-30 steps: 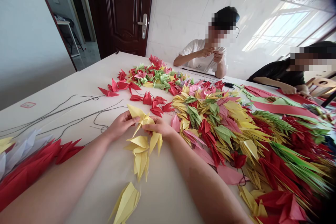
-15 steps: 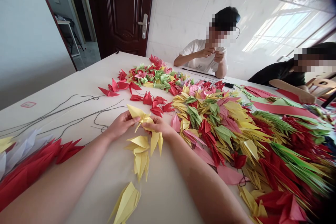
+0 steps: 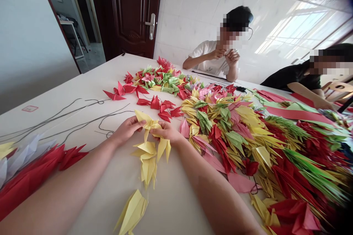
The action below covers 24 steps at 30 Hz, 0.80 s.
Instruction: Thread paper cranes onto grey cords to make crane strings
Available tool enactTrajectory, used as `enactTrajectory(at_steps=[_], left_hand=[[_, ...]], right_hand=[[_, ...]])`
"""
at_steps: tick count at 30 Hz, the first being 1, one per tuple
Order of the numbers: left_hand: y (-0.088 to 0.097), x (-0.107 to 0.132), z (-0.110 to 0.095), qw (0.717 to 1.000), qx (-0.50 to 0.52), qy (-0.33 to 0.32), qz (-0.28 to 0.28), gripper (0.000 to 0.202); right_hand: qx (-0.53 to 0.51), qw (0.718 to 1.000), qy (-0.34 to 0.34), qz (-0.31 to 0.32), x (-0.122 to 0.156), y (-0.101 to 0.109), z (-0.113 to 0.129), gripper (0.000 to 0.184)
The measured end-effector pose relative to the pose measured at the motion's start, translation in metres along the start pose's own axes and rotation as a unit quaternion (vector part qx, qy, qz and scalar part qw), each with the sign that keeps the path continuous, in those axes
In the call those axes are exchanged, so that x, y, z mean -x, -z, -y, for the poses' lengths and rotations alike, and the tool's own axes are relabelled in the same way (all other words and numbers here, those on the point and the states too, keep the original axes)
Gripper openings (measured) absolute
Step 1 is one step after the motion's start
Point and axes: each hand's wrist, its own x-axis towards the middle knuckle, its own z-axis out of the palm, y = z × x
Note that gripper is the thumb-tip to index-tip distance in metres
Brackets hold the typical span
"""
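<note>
A yellow origami crane is held up between my two hands over the white table. My left hand pinches its left side, thumb on top. On its right side my right hand grips the folded paper with thumb and fingers. Just below my right hand is another piece of yellow folded paper, its points downward. Several yellow folded pieces lie in a row between my forearms. Closer to me rests a larger yellow folded piece.
A big heap of red, yellow, green and pink folded paper covers the table's right side. Dark cords lie at left, near red and white folded paper. Two people sit across the table, one in a white shirt.
My fingers have shifted slightly on the yellow crane, and its wing under my left thumb has turned a little. Across the table, the person in white has raised one hand.
</note>
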Motion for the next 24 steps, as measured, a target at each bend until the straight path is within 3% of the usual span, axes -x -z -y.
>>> enactTrajectory(at_steps=[9,24], left_hand=[[-0.0019,0.0011,-0.0040,1.000,0.027,0.008,-0.010,0.024],[-0.0041,0.0022,-0.0062,0.999,0.041,0.024,-0.015,0.029]], right_hand=[[0.030,0.999,-0.019,-0.011,0.0011,-0.0023,0.0025,0.028],[-0.004,1.000,-0.016,-0.008,-0.0007,-0.0032,0.0007,0.029]])
